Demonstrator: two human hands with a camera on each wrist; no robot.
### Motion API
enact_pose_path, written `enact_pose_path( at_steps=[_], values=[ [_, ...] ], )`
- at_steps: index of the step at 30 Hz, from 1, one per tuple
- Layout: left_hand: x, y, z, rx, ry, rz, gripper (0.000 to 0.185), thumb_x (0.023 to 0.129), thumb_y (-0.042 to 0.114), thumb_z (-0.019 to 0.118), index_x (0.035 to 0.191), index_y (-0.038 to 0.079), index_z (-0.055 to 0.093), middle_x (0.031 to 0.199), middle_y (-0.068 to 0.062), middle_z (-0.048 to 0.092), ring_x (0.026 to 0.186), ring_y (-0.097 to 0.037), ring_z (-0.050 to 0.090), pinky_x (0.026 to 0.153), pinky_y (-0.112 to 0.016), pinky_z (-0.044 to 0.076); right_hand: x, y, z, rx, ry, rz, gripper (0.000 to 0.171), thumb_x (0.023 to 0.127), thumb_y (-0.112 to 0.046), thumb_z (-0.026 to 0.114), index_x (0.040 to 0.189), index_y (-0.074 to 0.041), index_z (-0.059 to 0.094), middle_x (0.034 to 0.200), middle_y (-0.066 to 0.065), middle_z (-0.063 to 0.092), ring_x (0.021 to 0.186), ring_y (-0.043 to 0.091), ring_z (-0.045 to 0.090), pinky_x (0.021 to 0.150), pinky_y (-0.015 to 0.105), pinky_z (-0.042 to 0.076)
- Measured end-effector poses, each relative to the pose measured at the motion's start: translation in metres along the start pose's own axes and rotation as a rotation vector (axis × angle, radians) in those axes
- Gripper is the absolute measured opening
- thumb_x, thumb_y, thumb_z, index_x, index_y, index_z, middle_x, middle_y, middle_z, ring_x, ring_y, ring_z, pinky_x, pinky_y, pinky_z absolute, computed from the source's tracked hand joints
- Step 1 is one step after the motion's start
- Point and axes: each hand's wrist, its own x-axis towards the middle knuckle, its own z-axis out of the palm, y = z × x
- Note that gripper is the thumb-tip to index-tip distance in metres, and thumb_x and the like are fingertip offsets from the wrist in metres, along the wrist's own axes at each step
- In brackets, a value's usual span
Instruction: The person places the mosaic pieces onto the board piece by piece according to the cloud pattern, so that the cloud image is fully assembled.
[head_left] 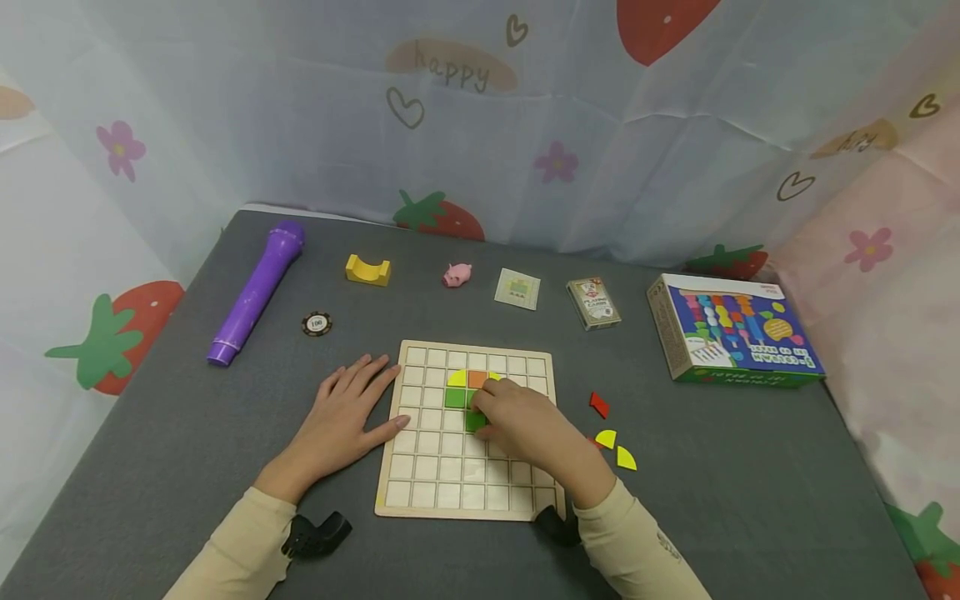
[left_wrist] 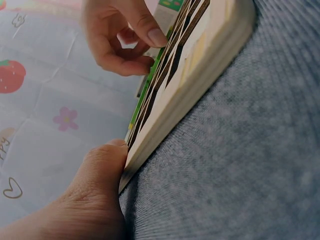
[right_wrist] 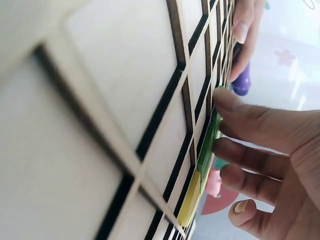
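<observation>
A wooden grid board [head_left: 425, 467] lies in front of me with several coloured tiles in its upper middle cells. My right hand [head_left: 525, 425] reaches over it, thumb and forefinger at opposite sides of a green square tile [head_left: 475, 422]. Beside that tile are another green tile [head_left: 454, 397], an orange tile [head_left: 477, 379] and a yellow quarter-round tile [head_left: 457, 378]. Part of a second yellow tile shows behind the knuckles. My left hand [head_left: 339, 421] rests at the board's left edge, fingers spread, its thumb [left_wrist: 107, 155] against the rim.
Right of the board lie yellow quarter-round tiles [head_left: 626, 458] and red pieces [head_left: 599, 406]. Farther back are a purple microphone [head_left: 258, 292], poker chip [head_left: 317, 323], yellow block [head_left: 367, 271], pink pig [head_left: 457, 275], pattern card [head_left: 517, 288], playing-card box [head_left: 594, 303] and blue game box [head_left: 738, 329].
</observation>
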Motion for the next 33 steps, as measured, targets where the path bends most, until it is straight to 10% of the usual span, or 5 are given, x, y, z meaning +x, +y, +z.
enact_pose_path(
  at_steps=[10, 20, 33],
  values=[
    [0.000, 0.001, -0.001, -0.006, -0.001, 0.004, 0.073, 0.090, 0.054, 0.058, 0.148, 0.016, 0.037, 0.153, -0.011, 0.033, 0.143, -0.033, 0.023, 0.110, -0.058, 0.018, -0.032, 0.025, -0.017, 0.099, 0.062, 0.110, 0.028, 0.085, -0.022, 0.074, 0.108, -0.010, 0.065, 0.101, 0.002, 0.061, 0.085, 0.015, 0.058, 0.069, 0.030, 0.051],
    [0.000, 0.001, -0.002, -0.010, -0.014, -0.005, 0.073, 0.090, 0.054, 0.058, 0.149, 0.016, 0.037, 0.153, -0.011, 0.032, 0.144, -0.033, 0.022, 0.111, -0.058, 0.016, -0.075, 0.053, -0.015, 0.160, -0.053, 0.299, 0.024, 0.085, -0.019, 0.073, 0.106, -0.011, 0.064, 0.096, 0.001, 0.060, 0.083, 0.012, 0.056, 0.071, 0.032, 0.050],
    [0.000, 0.001, -0.002, -0.017, -0.019, -0.007, 0.073, 0.090, 0.054, 0.058, 0.149, 0.015, 0.036, 0.154, -0.011, 0.031, 0.144, -0.033, 0.021, 0.111, -0.058, 0.016, -0.098, 0.063, -0.004, 0.229, -0.129, 0.291, 0.033, 0.077, -0.016, 0.080, 0.106, -0.014, 0.065, 0.100, -0.001, 0.061, 0.089, 0.014, 0.058, 0.078, 0.036, 0.051]
  ],
)
